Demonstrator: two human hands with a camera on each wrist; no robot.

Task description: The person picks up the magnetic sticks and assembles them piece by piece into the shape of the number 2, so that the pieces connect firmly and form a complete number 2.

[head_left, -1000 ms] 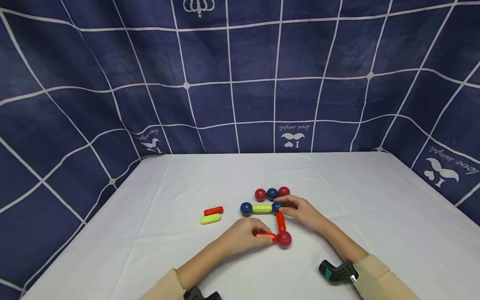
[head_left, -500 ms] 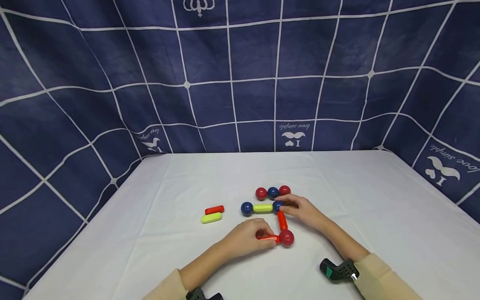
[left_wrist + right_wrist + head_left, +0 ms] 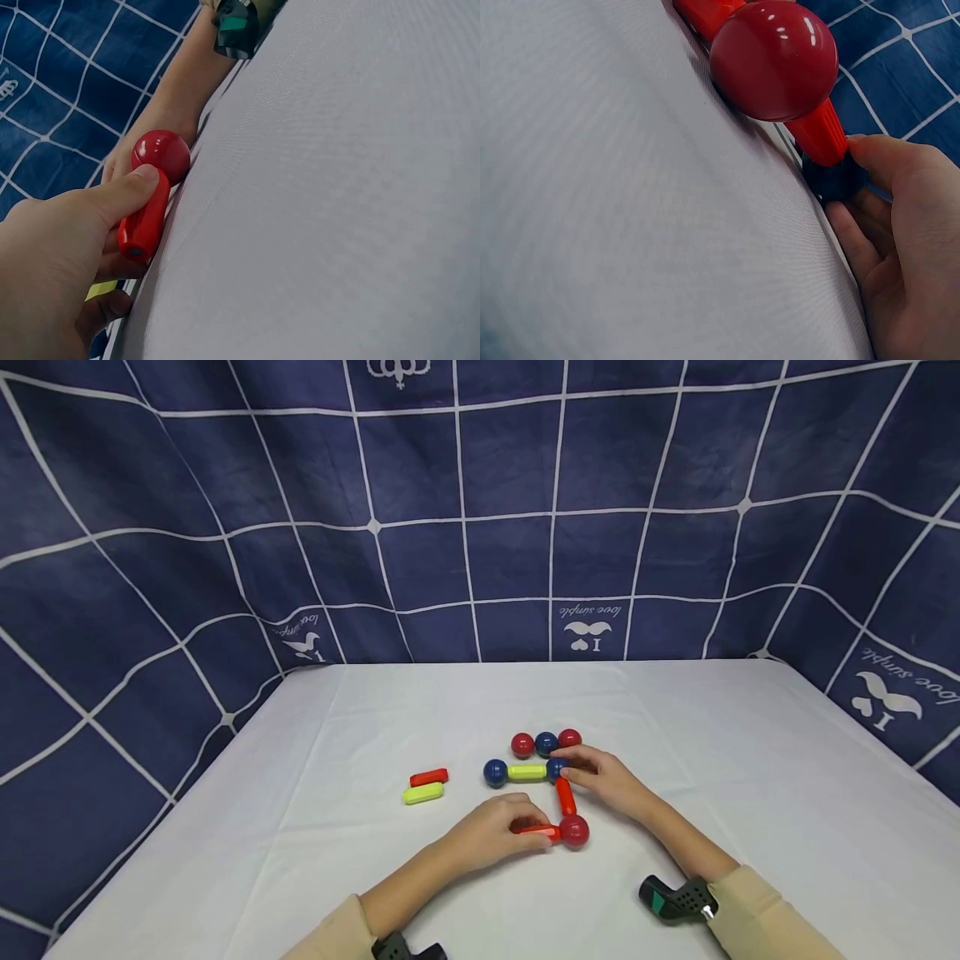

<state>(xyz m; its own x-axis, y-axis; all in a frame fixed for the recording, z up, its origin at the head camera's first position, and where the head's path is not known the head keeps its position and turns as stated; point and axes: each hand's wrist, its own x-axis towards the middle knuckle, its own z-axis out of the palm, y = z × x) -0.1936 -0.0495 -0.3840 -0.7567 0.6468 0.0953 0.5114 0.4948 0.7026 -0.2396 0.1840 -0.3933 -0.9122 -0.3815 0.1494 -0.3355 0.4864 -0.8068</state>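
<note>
My left hand (image 3: 495, 831) pinches a red rod (image 3: 142, 225) between thumb and fingers; the rod's far end meets a red ball (image 3: 574, 832). From that ball a second red rod (image 3: 566, 797) runs back to a blue ball (image 3: 555, 769), which my right hand (image 3: 611, 783) pinches. A yellow-green rod (image 3: 527, 772) joins this blue ball to another blue ball (image 3: 496, 773) on its left. Together these pieces form an open, three-sided shape on the white cloth. In the right wrist view, thumb and fingers close round the dark blue ball (image 3: 832, 178).
Behind the shape sit a red ball (image 3: 522, 745), a blue ball (image 3: 546, 743) and another red ball (image 3: 570, 738) in a row. To the left lie a loose red rod (image 3: 429, 777) and a yellow-green rod (image 3: 423, 793). A blue checked curtain (image 3: 495, 560) hangs behind the white-covered table (image 3: 360, 718).
The front red ball and the red rod in my left hand have shifted slightly right. My right hand stays at the blue ball.
</note>
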